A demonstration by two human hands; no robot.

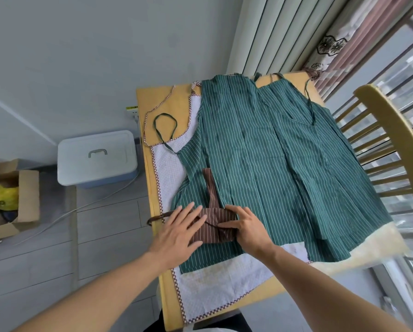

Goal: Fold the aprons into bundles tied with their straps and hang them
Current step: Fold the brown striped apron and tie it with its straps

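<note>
The left hand [179, 232] presses flat on the brown bundle [212, 224]; the right hand [246, 226] beside it pinches the strap [211, 188]. Keep pressure while cinching it tight.

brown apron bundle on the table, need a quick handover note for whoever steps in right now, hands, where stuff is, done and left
Left hand: flat, fingers straight, pressing the left end of the brown striped apron bundle.
Right hand: fingers curled on the bundle's right end, where a brown strap crosses it.
The bundle sits on the green striped aprons, spread flat over a white checked apron on the wooden table.
Done: brown apron folded small, strap partly round it.
Left: finish tying it and hang it; fold, tie and hang the green and white aprons.
</note>
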